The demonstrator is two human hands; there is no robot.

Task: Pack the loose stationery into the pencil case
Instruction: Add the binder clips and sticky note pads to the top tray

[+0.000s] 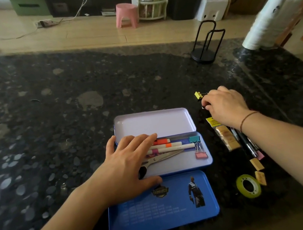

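Note:
A blue tin pencil case (pixel 205 163) lies open on the dark granite counter, with one lid (pixel 153 122) raised behind and a blue panel (pixel 161 210) flat in front. Inside lie markers (pixel 175 147), scissors (pixel 164 157), and teal and pink binder clips (pixel 200 154). My left hand (pixel 128 165) rests flat on the case's left side, fingers spread. My right hand (pixel 224 107) is to the right of the case, fingers pinched on a small clip; a yellow binder clip (pixel 198 95) sits at its fingertips.
Under my right forearm lie a pack of erasers (pixel 227 139) and pens (pixel 247 145). Loose erasers (pixel 257 165) and a green tape roll (pixel 248 186) lie nearer me. A black wire stand (pixel 204 53) and stacked white cups (pixel 264 23) are at the far right.

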